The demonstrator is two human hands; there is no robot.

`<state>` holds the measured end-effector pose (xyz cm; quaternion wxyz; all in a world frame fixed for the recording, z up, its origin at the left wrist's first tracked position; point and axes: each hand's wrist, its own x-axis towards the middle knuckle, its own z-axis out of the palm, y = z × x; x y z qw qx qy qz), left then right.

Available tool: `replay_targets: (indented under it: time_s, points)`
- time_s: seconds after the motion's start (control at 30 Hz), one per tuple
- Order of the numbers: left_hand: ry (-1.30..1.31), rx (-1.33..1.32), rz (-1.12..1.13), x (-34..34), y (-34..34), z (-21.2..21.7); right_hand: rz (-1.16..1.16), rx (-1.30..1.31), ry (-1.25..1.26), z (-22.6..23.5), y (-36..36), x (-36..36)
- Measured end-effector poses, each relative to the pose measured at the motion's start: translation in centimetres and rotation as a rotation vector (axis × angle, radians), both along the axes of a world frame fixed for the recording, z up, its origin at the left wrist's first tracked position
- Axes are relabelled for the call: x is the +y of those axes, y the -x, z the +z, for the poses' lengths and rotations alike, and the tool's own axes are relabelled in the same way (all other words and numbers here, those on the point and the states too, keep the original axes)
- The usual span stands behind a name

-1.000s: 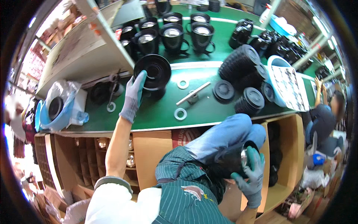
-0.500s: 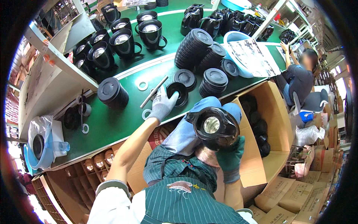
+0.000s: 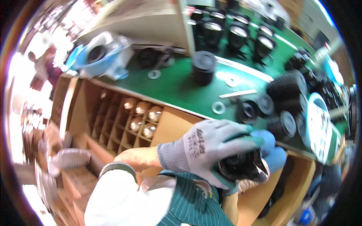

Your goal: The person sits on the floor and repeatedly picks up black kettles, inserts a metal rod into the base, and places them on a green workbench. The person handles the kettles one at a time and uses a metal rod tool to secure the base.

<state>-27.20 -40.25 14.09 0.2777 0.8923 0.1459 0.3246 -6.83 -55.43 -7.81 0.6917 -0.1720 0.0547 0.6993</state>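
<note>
My left hand (image 3: 217, 150), in a grey glove with green fingertips, curls over the mouth of a glossy black jug (image 3: 241, 165) held above my lap. Its fingers wrap the top, so whether anything lies between palm and jug is hidden. Of my right hand (image 3: 230, 189), only the wrist and cuff show beneath the jug; its fingers are out of sight behind the jug and the left glove. Closest on the green bench are a black ring-shaped part (image 3: 247, 111), a white ring (image 3: 218, 107) and a metal rod (image 3: 238, 93).
Stacked black lids (image 3: 204, 62) stand on the bench (image 3: 177, 88), with black mugs (image 3: 237, 34) behind. A divided carton (image 3: 109, 130) at left holds several silvery globes. An open carton (image 3: 301, 177) is at right. Blue basins (image 3: 85, 62) sit at both ends.
My left hand has left the black ring-shaped part on the bench and come down onto the jug's mouth. The view has swung left, with some blur.
</note>
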Motion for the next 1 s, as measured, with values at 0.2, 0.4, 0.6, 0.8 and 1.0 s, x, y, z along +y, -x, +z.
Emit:
replay_targets:
  time_s: [0.2,0.4,0.6,0.8,1.0]
  points:
    - [0.255,-0.178,0.292,-4.0,8.5,3.2,0.267,0.229,0.168,0.5,1.7,2.1]
    - [0.698,-0.900,1.246,-2.3,27.9,1.0,0.354,0.245,0.232,1.0,0.8,3.1]
    - [0.225,-1.122,1.282,3.5,51.2,8.4,0.445,0.024,0.155,0.3,3.2,6.5]
    - [0.426,-0.051,0.750,3.6,23.0,-2.8,0.344,-0.137,0.152,2.2,6.3,9.7]
    - [0.458,-0.037,0.769,-3.8,9.6,-11.6,0.391,-1.398,-0.343,-0.7,8.4,9.2]
